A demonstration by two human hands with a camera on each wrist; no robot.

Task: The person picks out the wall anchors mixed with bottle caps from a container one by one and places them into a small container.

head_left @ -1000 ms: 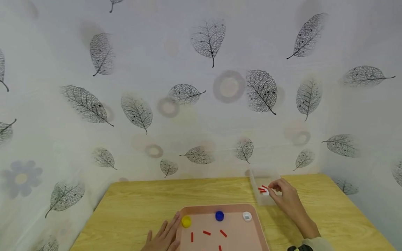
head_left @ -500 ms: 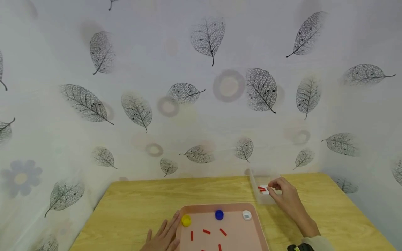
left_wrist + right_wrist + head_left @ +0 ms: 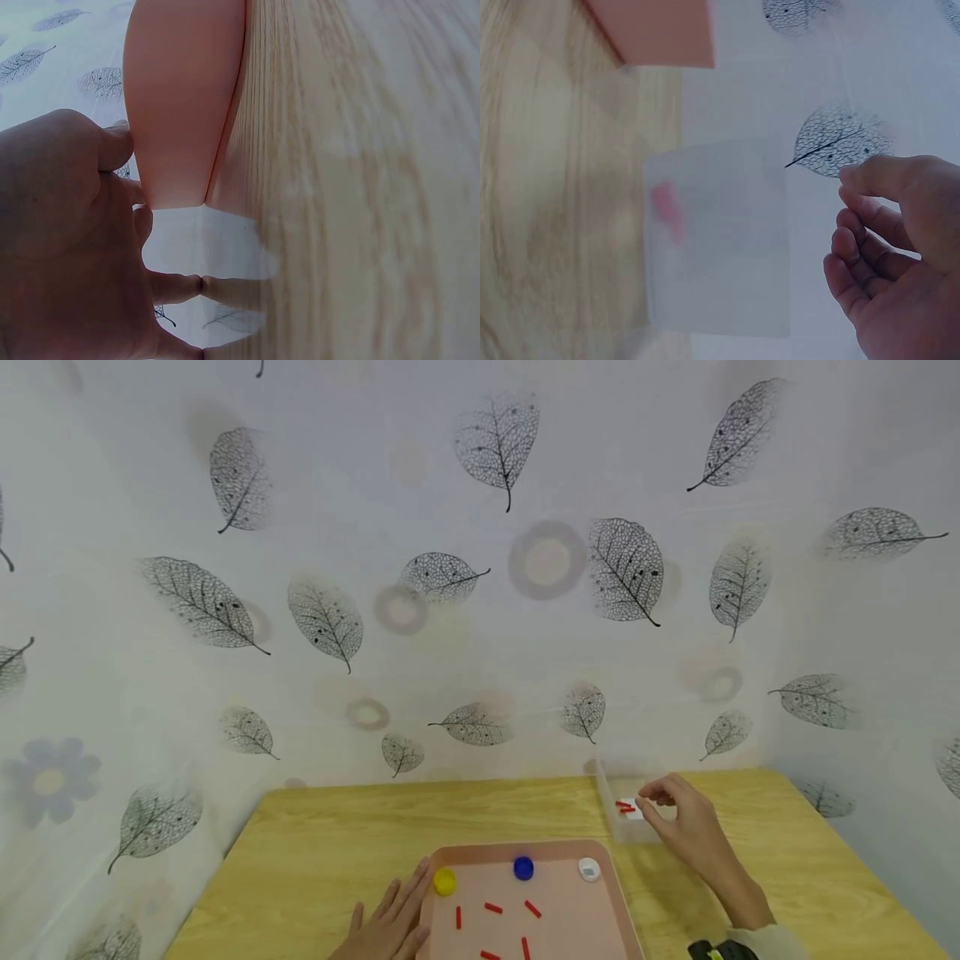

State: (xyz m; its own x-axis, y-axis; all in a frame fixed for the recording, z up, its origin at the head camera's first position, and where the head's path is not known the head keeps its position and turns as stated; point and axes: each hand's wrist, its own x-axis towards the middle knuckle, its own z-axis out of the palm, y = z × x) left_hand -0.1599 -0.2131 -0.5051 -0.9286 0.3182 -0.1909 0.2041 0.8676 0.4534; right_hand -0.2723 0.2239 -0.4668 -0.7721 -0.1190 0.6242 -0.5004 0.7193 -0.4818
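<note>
My left hand (image 3: 386, 922) lies with straight fingers against the left side of a pink tray (image 3: 525, 850). In the left wrist view its fingers touch the tray's outer wall (image 3: 184, 105). At the back right, my right hand (image 3: 693, 831) is over a clear plastic box (image 3: 626, 833), thumb and index fingertips pinched together. A red stick that lay at these fingertips is out of sight, apparently between them. Two red sticks (image 3: 626, 811) and a white piece (image 3: 634, 810) show inside the box. The right wrist view shows the box (image 3: 720, 285) with a blurred red patch through its wall.
Along the tray's back stand a yellow cap (image 3: 445, 882), a blue cap (image 3: 523, 868) and a white cap (image 3: 589, 870). Several red sticks (image 3: 493, 908) lie scattered on the tray floor. Behind the wooden table (image 3: 337, 827) hangs a leaf-patterned cloth (image 3: 450, 652).
One red stick at the right fingertips has gone from sight, leaving two visible in the box. The right hand has risen slightly; the left hand stays at the tray.
</note>
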